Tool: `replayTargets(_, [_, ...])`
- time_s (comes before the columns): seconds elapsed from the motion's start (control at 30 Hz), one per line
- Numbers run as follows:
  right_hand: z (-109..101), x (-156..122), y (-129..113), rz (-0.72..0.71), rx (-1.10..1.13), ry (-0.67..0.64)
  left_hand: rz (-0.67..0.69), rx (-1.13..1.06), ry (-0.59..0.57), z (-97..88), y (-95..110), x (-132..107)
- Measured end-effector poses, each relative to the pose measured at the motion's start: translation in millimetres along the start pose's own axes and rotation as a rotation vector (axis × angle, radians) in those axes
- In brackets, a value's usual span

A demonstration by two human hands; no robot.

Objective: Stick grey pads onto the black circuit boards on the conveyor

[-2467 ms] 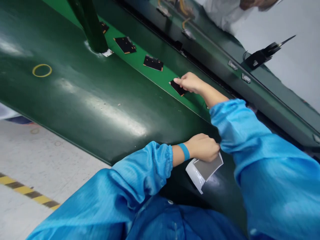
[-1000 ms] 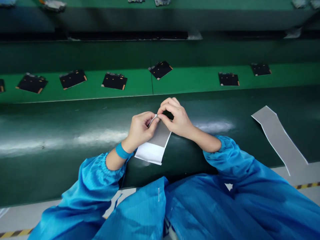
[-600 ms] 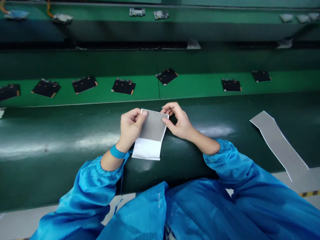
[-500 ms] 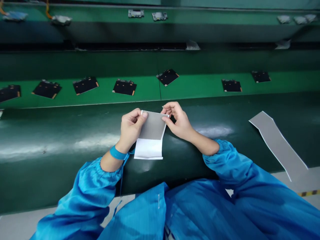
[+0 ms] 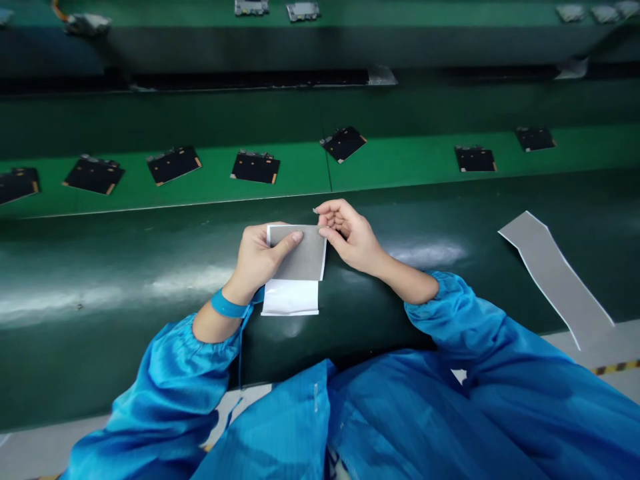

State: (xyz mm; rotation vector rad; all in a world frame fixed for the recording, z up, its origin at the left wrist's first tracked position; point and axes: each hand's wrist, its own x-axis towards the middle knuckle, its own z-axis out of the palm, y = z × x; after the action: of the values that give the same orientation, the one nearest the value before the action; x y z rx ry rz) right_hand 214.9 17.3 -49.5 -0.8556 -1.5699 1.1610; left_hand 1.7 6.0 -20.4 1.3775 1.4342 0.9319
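Observation:
My left hand (image 5: 260,260) grips a grey sheet (image 5: 303,260) with a white edge, its thumb lying across the front and its other fingers mostly behind. Below the grey part, a white strip of backing (image 5: 290,297) hangs down to a folded lower edge. At the sheet's upper right corner, the thumb and forefinger of my right hand (image 5: 353,237) are closed together, the remaining fingers curled. A blue band (image 5: 229,305) circles my left wrist.
Several black circuit boards (image 5: 255,167) lie spread along the bright green belt (image 5: 410,160) beyond the dark green bench edge (image 5: 125,267). To the right, a long grey strip (image 5: 555,273) overhangs the bench. Small silver parts (image 5: 303,11) sit on a raised shelf at the back.
The grey sheet has moved slightly left, and my left thumb now reaches farther across it. My right hand stays at the upper right corner. The view has shifted a little.

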Motion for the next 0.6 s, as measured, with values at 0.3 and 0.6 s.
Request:
replayTargets(0.3, [-4.4,0.3,2.8,-0.011,-0.067,0.016,-0.103,-0.066,-0.035,-0.8,6.1,-1.5])
replayTargets(0.6, [-8.5,0.7,2.8,0.020,-0.138,-0.099,-0.069,-0.008,-0.001,-3.2,1.9,2.1])
